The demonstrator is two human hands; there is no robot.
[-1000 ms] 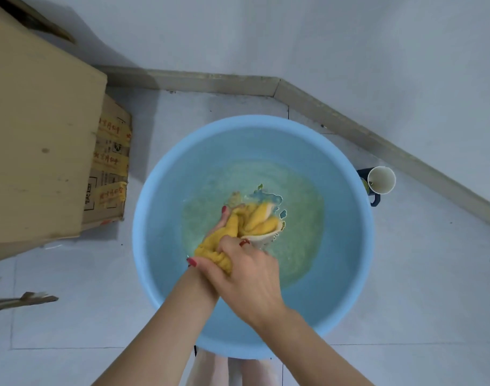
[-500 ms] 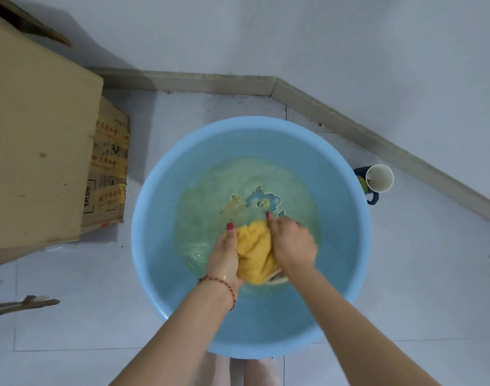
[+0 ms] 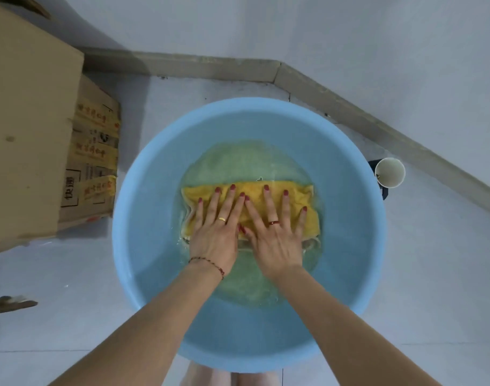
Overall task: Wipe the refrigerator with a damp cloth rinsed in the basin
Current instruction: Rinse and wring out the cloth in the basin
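Note:
A round light-blue basin (image 3: pixel 154 288) stands on the floor below me, with shallow greenish water in its bottom. A yellow cloth (image 3: pixel 307 199) lies spread flat in the water, folded into a wide strip. My left hand (image 3: pixel 214 232) presses flat on the cloth's left half, fingers spread. My right hand (image 3: pixel 274 235) presses flat on its right half, fingers spread too. Both palms rest on the cloth and neither hand grips it. No refrigerator is in view.
A cardboard box (image 3: pixel 26 129) stands at the left, with a taped, printed box (image 3: pixel 94 151) against it. A white cup (image 3: pixel 390 172) stands by the basin's right rim. The grey skirting (image 3: pixel 335 98) marks the wall corner behind. A dark scrap (image 3: pixel 10 303) lies at lower left.
The cloth was bunched up and squeezed between both hands; it now lies spread out flat in the water, and both hands have opened and lie flat on top of it.

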